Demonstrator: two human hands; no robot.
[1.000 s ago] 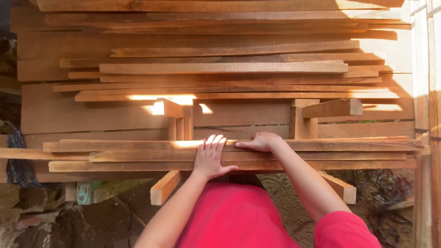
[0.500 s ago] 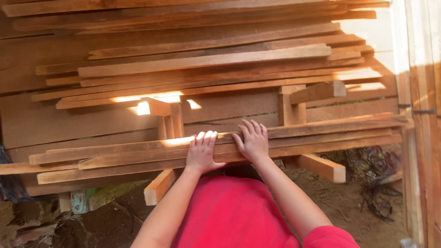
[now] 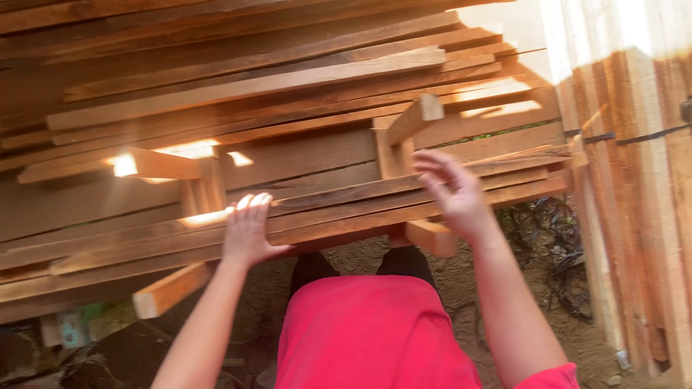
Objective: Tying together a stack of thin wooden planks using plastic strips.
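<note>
1. Far left, we see a short wooden crosspiece (image 3: 169, 288) poking out toward us from under the stack, its cut end catching the sun.
2. Our left hand (image 3: 249, 230) lies flat, fingers spread apart, palm pressed on the near planks (image 3: 346, 209) of the pile; it clamps nothing.
3. Those long planks run left to right just in front of our red shirt (image 3: 367, 331), resting on the crosspieces, with many more boards (image 3: 252, 79) stacked behind and above.
4. Our right hand (image 3: 454, 191) hovers just over the near planks, fingers loosely curled and apart, holding nothing; whether it touches the wood, we cannot tell.
5. Far right, upright pale boards (image 3: 634, 180) stand beside the pile.
</note>
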